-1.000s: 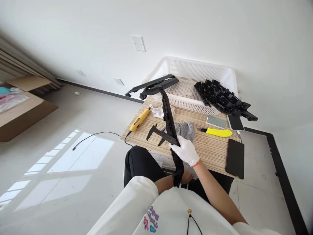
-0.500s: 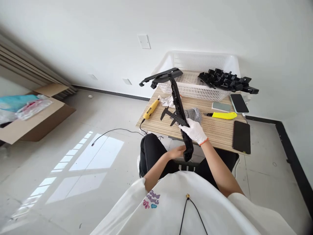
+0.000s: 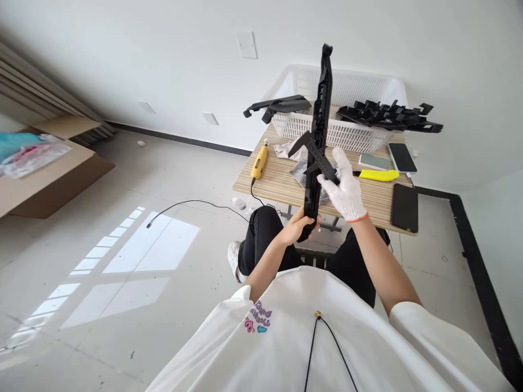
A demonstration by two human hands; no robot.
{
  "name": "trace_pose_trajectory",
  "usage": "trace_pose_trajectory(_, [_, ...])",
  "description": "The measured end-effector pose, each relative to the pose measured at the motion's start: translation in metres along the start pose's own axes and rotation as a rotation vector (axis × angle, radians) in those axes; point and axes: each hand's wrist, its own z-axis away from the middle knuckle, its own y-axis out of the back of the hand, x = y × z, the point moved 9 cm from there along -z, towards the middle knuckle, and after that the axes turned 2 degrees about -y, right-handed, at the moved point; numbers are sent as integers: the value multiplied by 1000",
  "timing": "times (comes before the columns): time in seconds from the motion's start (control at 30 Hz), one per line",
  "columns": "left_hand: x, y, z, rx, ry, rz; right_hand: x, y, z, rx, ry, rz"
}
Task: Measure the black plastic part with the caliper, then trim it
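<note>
Two grips, both occupied, near the middle of the frame. In the left grip, a bare hand: the lower end of a long black part, fingers wrapped round it, thumb across the front. Nearly upright, running from just below centre to the upper middle of the frame. In the right grip, a hand in a white glove, closed on one end of a dark caliper. Slanting across the front of the part, with the measuring end toward upper left. Impossible to tell from this angle whether touching the part or merely passing before it.

Step in hand, judging by the pose: holding the part up with the caliper laid across it. Next move, as a judgement: calls for a firm low hold on the part, and for freeing the caliper from any overlap without catching on the ribbed face.

Behind, right of centre: a table with a yellow tool at its left, a yellow knife at its right, and a dark phone near the right-hand corner. Farther up: a white basket, with a heap of black pieces at its right.
</note>
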Motion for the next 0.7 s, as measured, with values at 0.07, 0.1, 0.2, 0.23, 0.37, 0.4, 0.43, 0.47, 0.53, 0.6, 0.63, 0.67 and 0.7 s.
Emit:
trace_pose_trajectory(0.07, [1, -2, 4, -17, 22, 48, 0, 20, 1, 6, 6, 104])
trace_pose_trajectory(0.1, [2, -2, 6, -20, 30, 67, -1, 27, 1, -6, 6, 170])
trace_pose_trajectory(0.2, [4, -6, 11, -21, 43, 73, -2, 46, 0, -34, -33, 403])
trace_pose_trajectory(0.23, [4, -7, 13, -22, 43, 62, -2, 52, -1, -33, -52, 481])
trace_pose_trajectory(0.37, [10, -13, 21, -41, 28, 19, -7, 69, -6, -48, -67, 701])
trace_pose_trajectory(0.4, [11, -14, 23, -46, 23, 13, -9, 72, -8, -61, -50, 733])
trace_pose_trajectory(0.43, [12, -15, 24, -52, 21, 9, -12, 75, -10, -70, -31, 766])
trace_pose_trajectory(0.47, [12, -16, 24, -58, 20, 5, -14, 78, -13, -80, -13, 804])
trace_pose_trajectory(0.53, [13, -18, 23, -71, 24, 0, -18, 82, -20, -103, 19, 887])
trace_pose_trajectory(0.6, [13, -20, 22, -86, 33, -2, -23, 81, -27, -132, 75, 963])
trace_pose_trajectory(0.63, [13, -20, 21, -91, 36, -3, -26, 80, -30, -144, 111, 995])
trace_pose_trajectory(0.67, [13, -21, 21, -96, 38, -3, -29, 78, -33, -154, 145, 1023])
trace_pose_trajectory(0.7, [13, -20, 21, -101, 43, -2, -31, 77, -36, -163, 177, 1046])
